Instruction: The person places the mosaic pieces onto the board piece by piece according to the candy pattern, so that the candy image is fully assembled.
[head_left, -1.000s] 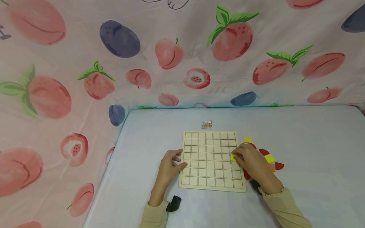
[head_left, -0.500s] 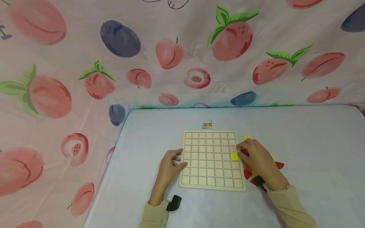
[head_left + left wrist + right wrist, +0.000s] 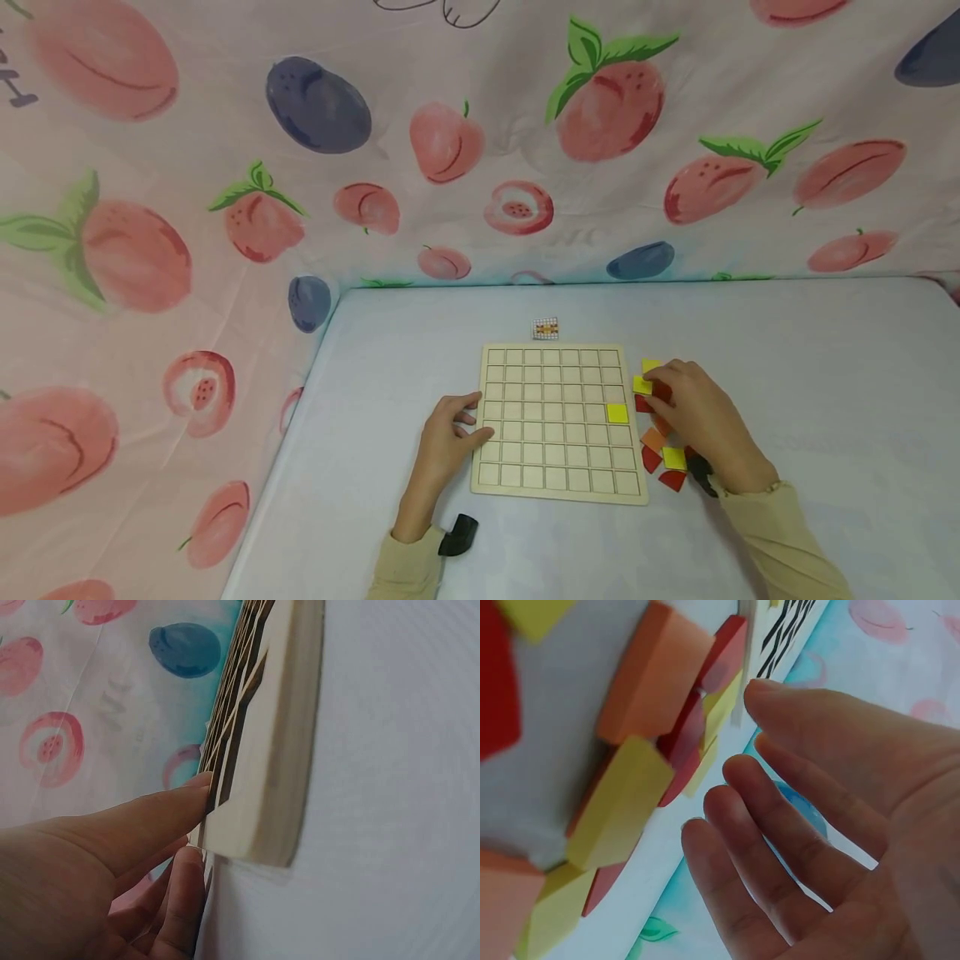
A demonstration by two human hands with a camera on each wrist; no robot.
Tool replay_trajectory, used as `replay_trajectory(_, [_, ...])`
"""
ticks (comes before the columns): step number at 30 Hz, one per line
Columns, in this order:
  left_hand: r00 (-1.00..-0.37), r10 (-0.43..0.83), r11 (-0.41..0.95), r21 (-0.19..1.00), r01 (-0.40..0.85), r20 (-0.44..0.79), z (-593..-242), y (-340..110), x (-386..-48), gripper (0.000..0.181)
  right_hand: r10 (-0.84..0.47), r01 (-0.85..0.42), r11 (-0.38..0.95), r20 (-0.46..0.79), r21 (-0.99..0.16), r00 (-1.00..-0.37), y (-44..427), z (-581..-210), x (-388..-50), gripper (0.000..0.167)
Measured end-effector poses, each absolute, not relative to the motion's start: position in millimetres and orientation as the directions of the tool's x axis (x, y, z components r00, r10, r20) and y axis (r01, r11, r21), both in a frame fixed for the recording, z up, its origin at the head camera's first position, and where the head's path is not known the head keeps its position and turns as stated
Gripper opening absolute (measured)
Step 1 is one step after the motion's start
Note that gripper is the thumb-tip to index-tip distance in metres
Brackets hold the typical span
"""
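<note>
A pale wooden board with a grid of square recesses lies flat on the table. My left hand rests at its left edge, the thumb laid on the rim; the left wrist view has this hand beside the board's corner. One yellow square tile sits in a recess by the right side. Over the loose pieces right of the board is my right hand, fingertips close to another yellow tile. In the right wrist view its fingers are spread and hold nothing.
Loose pieces include an orange tile, a yellow tile and red quarter-circles; my right hand hides some. A small pattern card lies behind the board. Fruit-printed cloth rises at the table's back and left.
My right hand has let go of the yellow tile in the board's recess and drawn back to the right over the loose pieces. The left hand stays at the board's edge.
</note>
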State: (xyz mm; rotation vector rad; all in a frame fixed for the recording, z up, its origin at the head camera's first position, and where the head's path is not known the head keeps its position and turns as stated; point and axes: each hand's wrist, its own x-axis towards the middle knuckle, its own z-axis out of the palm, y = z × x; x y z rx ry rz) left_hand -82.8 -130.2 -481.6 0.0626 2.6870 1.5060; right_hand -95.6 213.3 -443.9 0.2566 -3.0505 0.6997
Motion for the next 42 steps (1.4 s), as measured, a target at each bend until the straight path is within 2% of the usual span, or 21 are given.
replay_trajectory(22, [-0.997,0.064,0.526,0.851,0.002,-0.037,-480.7,-130.3,-82.8,0.054,-0.092,-0.027,0.874,-0.111,-0.485,-0.99,224.3,-447.3,-107.7,0.033])
replay_trajectory(42, [-0.997,0.065,0.524,0.852,0.004,-0.036,-482.2,-130.4,-83.3,0.054,-0.097,-0.041,0.872,-0.09,-0.487,-0.991,225.5,-448.9,-110.5,0.027])
